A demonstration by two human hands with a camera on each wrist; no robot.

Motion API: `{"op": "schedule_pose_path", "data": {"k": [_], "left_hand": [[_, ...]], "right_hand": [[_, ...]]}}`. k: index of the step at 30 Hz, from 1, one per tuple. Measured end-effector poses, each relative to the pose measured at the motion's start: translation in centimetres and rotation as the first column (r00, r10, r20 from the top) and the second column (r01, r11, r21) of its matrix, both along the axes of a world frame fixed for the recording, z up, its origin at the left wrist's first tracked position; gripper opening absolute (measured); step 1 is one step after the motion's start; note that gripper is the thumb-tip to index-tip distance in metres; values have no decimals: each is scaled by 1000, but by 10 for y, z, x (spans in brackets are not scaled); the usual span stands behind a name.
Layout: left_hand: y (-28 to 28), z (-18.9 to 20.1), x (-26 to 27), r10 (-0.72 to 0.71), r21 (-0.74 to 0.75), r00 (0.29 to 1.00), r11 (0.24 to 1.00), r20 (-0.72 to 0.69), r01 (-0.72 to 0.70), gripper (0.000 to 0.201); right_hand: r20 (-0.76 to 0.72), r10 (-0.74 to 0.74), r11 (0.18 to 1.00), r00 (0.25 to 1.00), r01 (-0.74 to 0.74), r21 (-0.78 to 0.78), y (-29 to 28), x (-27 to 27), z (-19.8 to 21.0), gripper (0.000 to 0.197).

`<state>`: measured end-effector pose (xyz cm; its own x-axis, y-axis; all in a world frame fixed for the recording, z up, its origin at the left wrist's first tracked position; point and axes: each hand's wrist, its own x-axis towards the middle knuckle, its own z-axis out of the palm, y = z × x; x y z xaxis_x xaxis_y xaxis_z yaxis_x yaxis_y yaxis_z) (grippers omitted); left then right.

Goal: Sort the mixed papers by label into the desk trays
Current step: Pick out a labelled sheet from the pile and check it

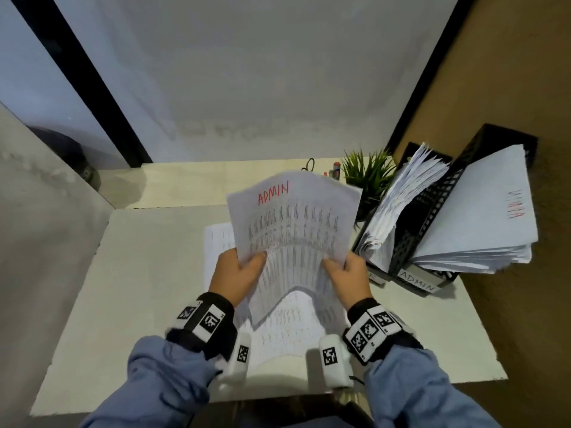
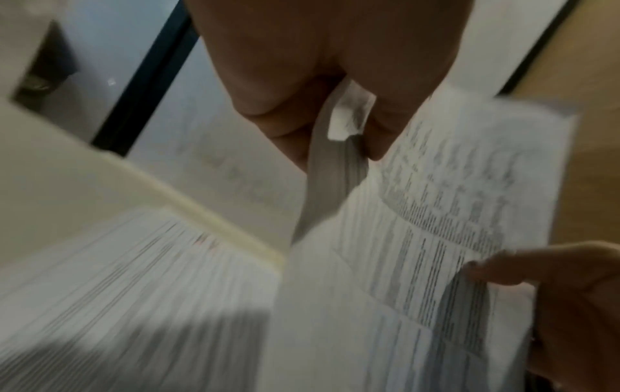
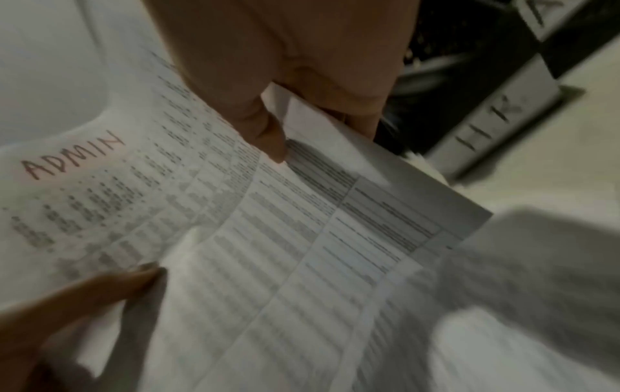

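Two hands (image 1: 293, 276), perhaps two sheets (image 1: 293, 230)

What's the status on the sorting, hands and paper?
Left hand and right hand both grip ADMIN-marked sheet, lifted off desk pile. ADMIN tray right, already stacked. Path clear.

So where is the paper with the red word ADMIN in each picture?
Head: the paper is in the middle, held up by the left hand and right hand.
Left wrist: at right; the red word is not seen.
Right wrist: across the middle, word at left.
Shared landmark: the right thumb on the paper.
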<state>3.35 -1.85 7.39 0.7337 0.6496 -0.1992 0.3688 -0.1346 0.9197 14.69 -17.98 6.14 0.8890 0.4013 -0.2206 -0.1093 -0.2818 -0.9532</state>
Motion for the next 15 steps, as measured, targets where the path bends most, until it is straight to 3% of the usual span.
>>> {"op": "schedule_pose_path", "data": {"k": [2,5,6,8,10,11,13,15], "left_hand": [[-3,29,8,-64,56,995,997,75,60,28],[-19,84,26,-94,110,972,991,214,72,23],[-27,100,34,-121,141,958,986,259,86,25],[-46,125,52,-187,193,922,973,340,126,34],[-68,141,72,-253,295,882,945,398,138,39],[-80,146,84,-292,387,867,913,405,127,43],[-107,157,105,-373,558,834,824,407,96,50],[-131,151,127,-435,623,805,775,403,106,26]], "right_hand": [[142,-34,997,989,24,72,-14,16,27,18],[310,-178,979,934,135,154,-45,47,66,23],[376,-280,957,883,228,177,-57,57,79,27],[547,-454,885,703,429,184,-84,78,97,33],[628,-528,777,572,624,84,-112,99,105,50],[594,-553,714,584,700,-23,-126,111,105,64],[393,-598,645,698,711,-280,-151,127,100,91],[145,-645,677,751,648,-349,-165,135,88,89]]}}
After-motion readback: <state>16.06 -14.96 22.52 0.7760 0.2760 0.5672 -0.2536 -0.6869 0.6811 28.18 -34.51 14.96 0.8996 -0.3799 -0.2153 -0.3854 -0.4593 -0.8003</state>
